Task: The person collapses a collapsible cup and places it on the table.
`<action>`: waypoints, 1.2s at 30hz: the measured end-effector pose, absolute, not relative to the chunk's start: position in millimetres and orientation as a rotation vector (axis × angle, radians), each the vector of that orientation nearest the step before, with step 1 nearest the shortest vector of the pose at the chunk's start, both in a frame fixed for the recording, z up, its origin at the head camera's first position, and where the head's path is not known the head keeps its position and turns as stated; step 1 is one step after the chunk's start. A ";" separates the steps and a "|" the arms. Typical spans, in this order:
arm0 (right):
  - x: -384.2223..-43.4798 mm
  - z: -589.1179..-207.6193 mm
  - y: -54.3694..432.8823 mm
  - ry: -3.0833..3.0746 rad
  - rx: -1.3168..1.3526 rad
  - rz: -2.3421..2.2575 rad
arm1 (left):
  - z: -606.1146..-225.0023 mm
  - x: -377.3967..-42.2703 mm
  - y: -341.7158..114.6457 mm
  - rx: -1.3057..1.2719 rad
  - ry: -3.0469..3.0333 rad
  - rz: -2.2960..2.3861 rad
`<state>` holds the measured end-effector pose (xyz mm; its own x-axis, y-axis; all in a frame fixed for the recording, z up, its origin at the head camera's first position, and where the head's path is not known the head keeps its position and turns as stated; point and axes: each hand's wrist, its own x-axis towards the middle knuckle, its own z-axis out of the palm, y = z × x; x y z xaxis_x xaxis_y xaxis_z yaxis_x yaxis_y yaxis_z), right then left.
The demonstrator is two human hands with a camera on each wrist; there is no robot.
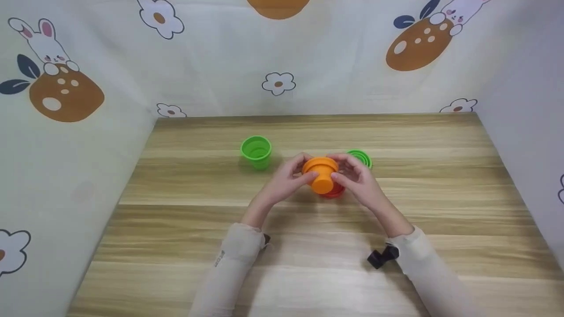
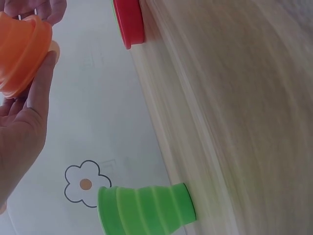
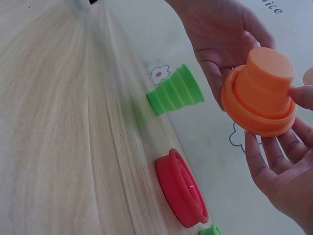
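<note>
An orange collapsible cup [image 1: 321,175], partly folded, is held above the table between both hands, its narrow base tilted toward me. My left hand [image 1: 288,178] grips its left side, thumb on the outside near the base. On the opposite side my right hand [image 1: 359,178] holds the rim with its fingers, and the thumb presses the wall. In the right wrist view the cup's base [image 3: 271,61] sticks out from the wider rings. Below the cup lies a flattened red collapsible cup [image 3: 181,188], mostly hidden in the head view.
A green collapsible cup [image 1: 256,152] stands extended and upright left of the hands. Behind the right hand lies a flattened green cup [image 1: 361,158], partly covered. The wooden table [image 1: 308,264] meets patterned cloth walls at the back and sides.
</note>
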<state>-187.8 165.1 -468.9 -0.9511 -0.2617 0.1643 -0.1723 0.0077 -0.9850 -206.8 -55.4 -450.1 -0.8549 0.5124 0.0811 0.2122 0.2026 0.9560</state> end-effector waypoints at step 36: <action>-183.8 -467.5 159.8 2.347 -0.532 -1.984 | -439.3 -208.1 -60.5 0.815 2.386 1.478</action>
